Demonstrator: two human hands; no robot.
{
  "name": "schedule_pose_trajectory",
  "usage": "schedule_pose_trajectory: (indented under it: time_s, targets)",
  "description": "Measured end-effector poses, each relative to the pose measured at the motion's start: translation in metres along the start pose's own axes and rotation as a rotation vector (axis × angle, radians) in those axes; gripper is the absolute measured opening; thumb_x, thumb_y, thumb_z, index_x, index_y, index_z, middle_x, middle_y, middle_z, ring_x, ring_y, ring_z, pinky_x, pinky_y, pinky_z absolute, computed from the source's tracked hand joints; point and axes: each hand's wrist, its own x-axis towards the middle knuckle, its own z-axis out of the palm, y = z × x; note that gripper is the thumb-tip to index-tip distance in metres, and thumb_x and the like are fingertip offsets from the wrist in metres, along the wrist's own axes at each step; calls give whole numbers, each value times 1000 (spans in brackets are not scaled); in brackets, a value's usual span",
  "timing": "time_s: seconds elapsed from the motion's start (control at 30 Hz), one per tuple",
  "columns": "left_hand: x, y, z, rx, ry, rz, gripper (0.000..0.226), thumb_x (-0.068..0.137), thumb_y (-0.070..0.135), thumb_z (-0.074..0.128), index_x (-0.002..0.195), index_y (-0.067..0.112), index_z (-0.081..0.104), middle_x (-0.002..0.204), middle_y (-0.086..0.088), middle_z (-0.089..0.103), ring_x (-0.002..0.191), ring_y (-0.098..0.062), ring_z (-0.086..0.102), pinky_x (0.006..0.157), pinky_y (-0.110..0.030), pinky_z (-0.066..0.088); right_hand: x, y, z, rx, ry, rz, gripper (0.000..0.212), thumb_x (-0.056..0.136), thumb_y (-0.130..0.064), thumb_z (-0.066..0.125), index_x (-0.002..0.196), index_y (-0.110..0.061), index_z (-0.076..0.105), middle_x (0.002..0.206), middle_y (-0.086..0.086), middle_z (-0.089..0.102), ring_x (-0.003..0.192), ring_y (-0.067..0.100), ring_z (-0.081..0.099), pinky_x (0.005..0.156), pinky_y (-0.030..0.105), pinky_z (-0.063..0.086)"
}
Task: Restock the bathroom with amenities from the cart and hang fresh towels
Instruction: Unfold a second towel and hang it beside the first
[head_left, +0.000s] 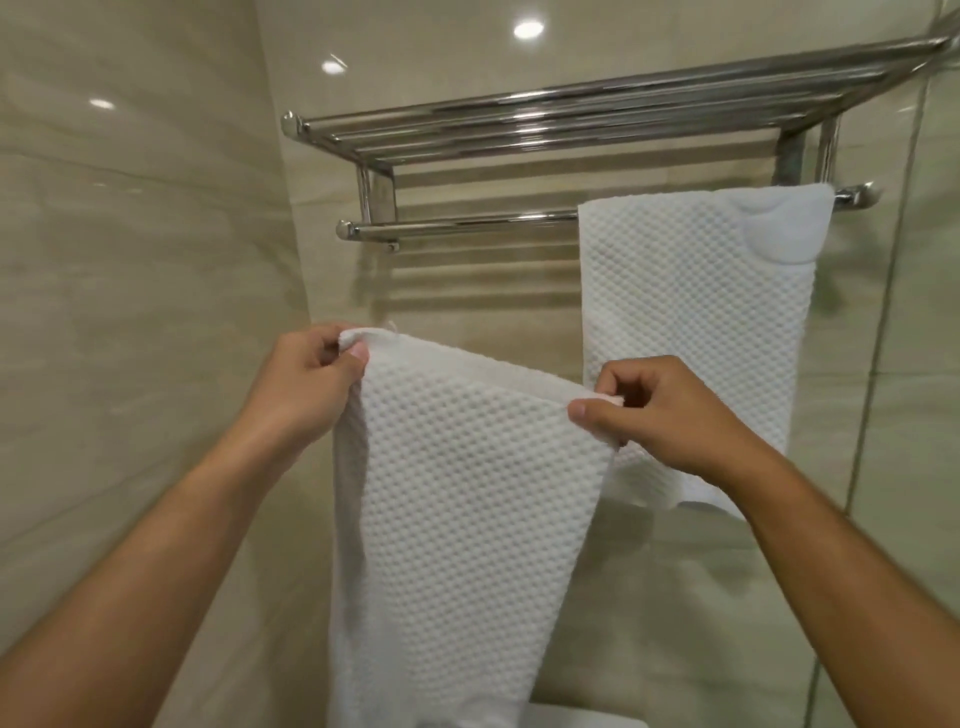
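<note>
Beige glossy wall tiles (140, 249) all around, with ceiling-light reflections near the top. Glass panel (930, 364) along the right edge. Chrome towel rack (571, 124) fixed high on the wall: a shelf of parallel bars above, a single lower rail (457, 222) beneath.

White waffle-weave towel (696, 322) already draped over the right part of the lower rail, hanging flat against the wall, its bottom end hidden behind the right wrist.

Second white waffle-weave towel (457, 509) held up in front, below the rail and apart from it, left of the hung one. Top edge stretched between both hands, sloping down to the right; body hanging long and narrowing toward the bottom of the view.

Left hand (306, 379) gripping the upper left corner, fingers curled over the hem, thumb pressed on the front. Right hand (660, 415) pinching the upper right corner between thumb and bent forefinger, other fingers curled in.

Pale object (582, 719) at the bottom edge, too little shown to name.
</note>
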Motion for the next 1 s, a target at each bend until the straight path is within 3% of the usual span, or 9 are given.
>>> schedule_pose_trajectory:
  time_s: [0.07, 0.13, 0.23, 0.43, 0.63, 0.77, 0.83, 0.93, 1.0]
  targets:
    - [4, -8, -5, 155, 27, 13, 18, 97, 20, 56, 90, 26, 71, 82, 3, 75, 81, -20, 67, 78, -32, 49, 9, -2, 0, -39, 73, -24, 27, 81, -37, 81, 76, -16, 66, 71, 10, 68, 60, 19, 58, 65, 33, 47]
    - [7, -13, -13, 316, 53, 25, 29, 86, 39, 51, 98, 24, 73, 85, -2, 76, 87, -29, 70, 83, -42, 53, 20, -5, 1, -94, 111, -36, 18, 81, -39, 81, 88, -27, 68, 72, 8, 70, 64, 19, 64, 66, 30, 49]
    - [12, -15, -21, 320, 64, 21, 37, 81, 45, 49, 99, 23, 73, 86, 0, 77, 85, -23, 70, 84, -44, 54, 34, -13, 0, -140, 132, -42, 29, 75, -45, 82, 101, -37, 72, 79, 5, 72, 74, 17, 69, 72, 28, 53]
    - [23, -24, -32, 151, 76, 28, 16, 95, 29, 62, 96, 17, 72, 76, 4, 74, 64, -5, 60, 67, -30, 46, 45, -30, -10, -211, -112, -32, 14, 73, -33, 87, 84, -30, 79, 75, -2, 75, 68, 12, 69, 66, 22, 51]
    - [35, -22, -39, 168, 127, 73, 14, 99, 25, 61, 94, 15, 70, 81, -4, 76, 69, -13, 62, 66, -28, 45, 62, -27, -1, -204, 126, -33, 10, 81, -38, 80, 84, -28, 78, 70, 2, 73, 66, 21, 69, 70, 31, 53]
    - [50, -9, -47, 162, 164, 67, 8, 95, 29, 66, 91, 27, 73, 78, 12, 74, 74, -6, 66, 68, -23, 46, 79, -41, -2, -113, 287, -8, 14, 82, -30, 83, 90, -21, 76, 74, 5, 74, 50, 15, 68, 55, 15, 49]
    - [60, -6, -46, 143, 196, 63, 7, 94, 29, 68, 93, 27, 75, 79, 10, 75, 70, -2, 66, 68, -22, 47, 86, -50, -4, -66, 316, -1, 9, 84, -25, 81, 89, -22, 75, 71, 4, 75, 55, 13, 71, 51, 12, 45]
    - [75, -7, -41, 71, 211, 34, 9, 94, 20, 67, 91, 18, 75, 64, 2, 73, 46, -3, 62, 46, -16, 45, 97, -60, -3, 31, 309, 2, 7, 90, -16, 75, 97, -15, 73, 73, 5, 77, 69, 18, 77, 60, 25, 55]
    - [84, -7, -36, 36, 195, -1, 11, 95, 14, 66, 88, 15, 74, 57, 0, 71, 48, -9, 68, 44, -19, 51, 104, -60, -2, 43, 328, 2, 10, 92, -14, 72, 102, -11, 73, 76, 6, 78, 74, 19, 77, 71, 33, 61]
